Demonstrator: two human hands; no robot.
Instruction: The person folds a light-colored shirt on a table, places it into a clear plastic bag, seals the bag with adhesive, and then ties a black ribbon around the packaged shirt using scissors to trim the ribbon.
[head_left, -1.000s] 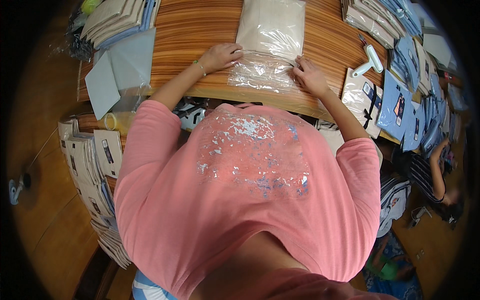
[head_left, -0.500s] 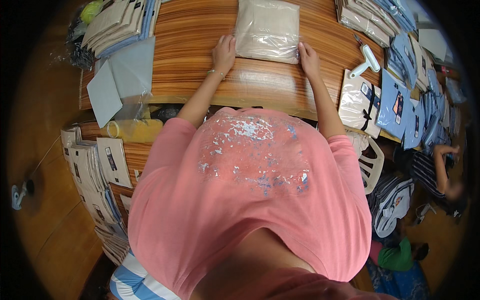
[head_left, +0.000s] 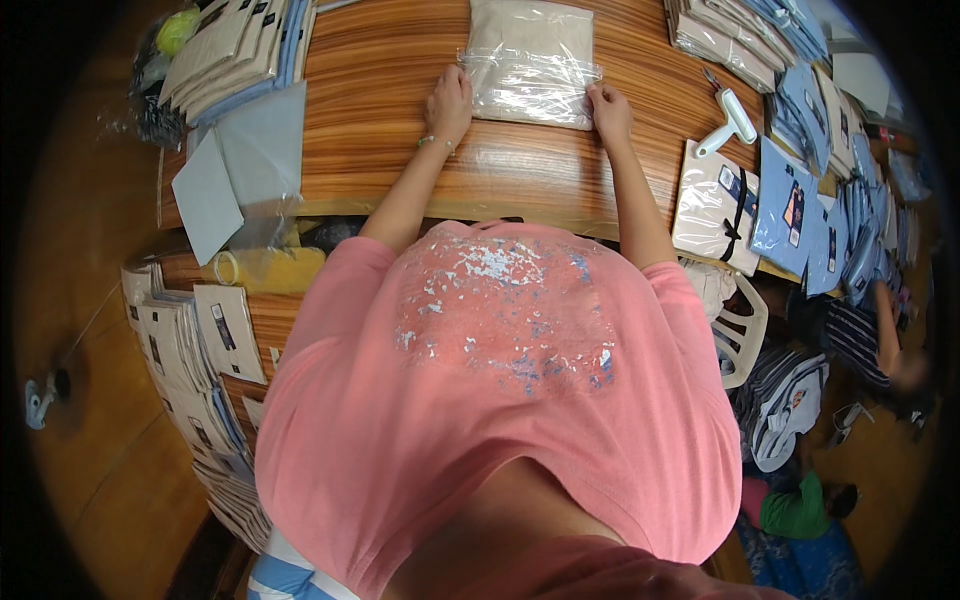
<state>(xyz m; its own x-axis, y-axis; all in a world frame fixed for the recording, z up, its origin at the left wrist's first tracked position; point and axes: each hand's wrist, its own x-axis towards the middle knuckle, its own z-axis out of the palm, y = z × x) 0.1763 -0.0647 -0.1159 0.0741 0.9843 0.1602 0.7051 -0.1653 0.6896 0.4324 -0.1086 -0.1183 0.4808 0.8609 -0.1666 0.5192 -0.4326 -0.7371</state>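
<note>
1. Farthest left of the left hand lay a dark, crinkled plastic bundle [head_left: 160,115]; its contents could not be told. Between it and the hand were a stack of folded beige and blue cloth [head_left: 222,55] and, nearer the wearer, smooth pale-grey sheets [head_left: 265,135].

2. The left hand [head_left: 449,105] rested on the striped brown wood-grain table [head_left: 380,125], fingers together and curled at the packet's left edge. Whether they pinched the film could not be told. If this side were pulled harder than the other, the fold might skew.

3. Between the hands, reaching away beyond the fingertips, lay a flat rectangular packet of folded beige cloth in a clear plastic sleeve [head_left: 532,35]. A glossy film flap [head_left: 528,85] lay across its near part. In my judgement, slack or trapped air could leave this wrinkled, and a sharp tug could tear it. The sleeve held only beige cloth, as far as showed.

4. The right hand [head_left: 611,113] had thumb and forefinger drawn close at the packet's right edge; a firm pinch could not be confirmed. A slip there might let the flap spring up.

5. Right of the right hand lay a white-handled lint roller [head_left: 728,122], then a glossy beige cloth packet tied with black ribbon [head_left: 712,210] and a blue cloth packet [head_left: 785,205].
</note>
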